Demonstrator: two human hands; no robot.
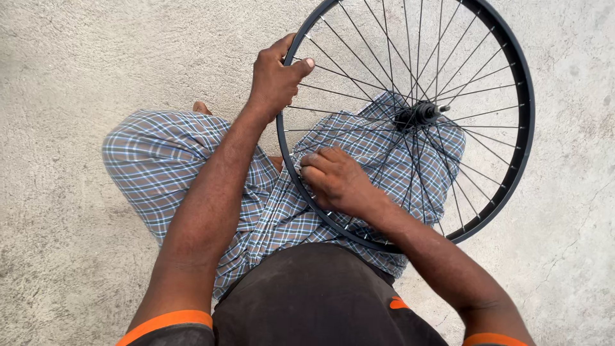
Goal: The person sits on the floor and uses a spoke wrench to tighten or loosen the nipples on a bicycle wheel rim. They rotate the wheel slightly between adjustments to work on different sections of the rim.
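Head view, looking straight down: a rough grey concrete floor fills the frame, and on it sits a person with legs folded under a blue-and-brown checked cloth wrap, wearing a dark shirt with orange-trimmed sleeves at six o'clock. The next largest thing is a bare black metal bicycle wheel rim with thin wire spokes, with no tyre on it, resting over the lap and reaching from the centre of the frame out toward one and two o'clock. Its lower arc, near six o'clock of the wheel, lies across the checked cloth. The small dark metal hub with its axle stub sits at the wheel's middle, spokes fanning out from it. The left hand is closed around the rim at roughly ten o'clock of the wheel, thumb hooked over the inner edge. The right hand is at about eight o'clock of the wheel, fingers curled and pinched together against the spokes just inside the rim; what they pinch is too small to tell.
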